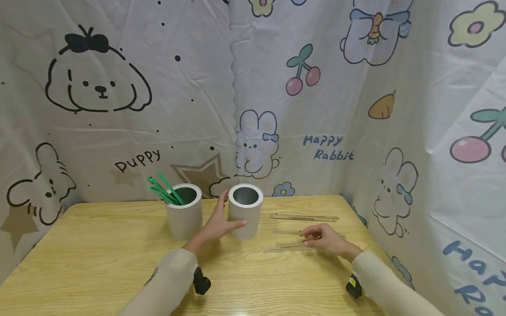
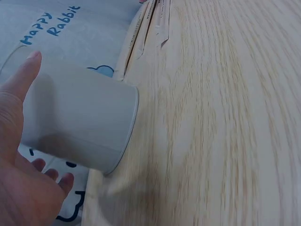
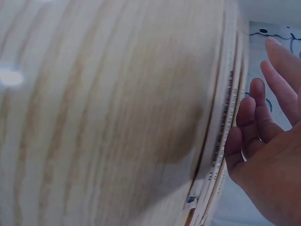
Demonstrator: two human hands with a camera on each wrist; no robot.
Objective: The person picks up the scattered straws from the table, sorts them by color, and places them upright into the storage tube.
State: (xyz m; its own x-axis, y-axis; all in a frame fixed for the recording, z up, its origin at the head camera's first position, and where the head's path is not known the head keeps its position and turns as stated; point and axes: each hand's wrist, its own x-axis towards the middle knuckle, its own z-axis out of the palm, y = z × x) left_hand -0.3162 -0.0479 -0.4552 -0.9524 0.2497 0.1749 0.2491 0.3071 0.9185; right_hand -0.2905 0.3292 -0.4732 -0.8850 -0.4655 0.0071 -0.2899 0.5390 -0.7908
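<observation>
A white cylindrical cup (image 1: 249,213) with a grey inside stands upright near the back of the table. My left hand (image 1: 215,224) is spread at its left side, thumb extended across the front, other fingers behind the left edge. In the left wrist view the thumb overlaps the cup wall (image 2: 89,110) and the loosely bent fingers sit beside it. Over the table's right part, my right hand (image 1: 326,239) hovers with relaxed fingers above slim paper-wrapped sticks with printed text: a front packet (image 1: 280,249), a middle one (image 1: 284,232) and a back one (image 1: 304,217).
Left of my left hand stands a second white cup (image 1: 183,224), holding several green straws (image 1: 165,192) that lean left. A printed cloth (image 1: 189,96) hangs behind the wooden table (image 1: 118,263) and along its right side.
</observation>
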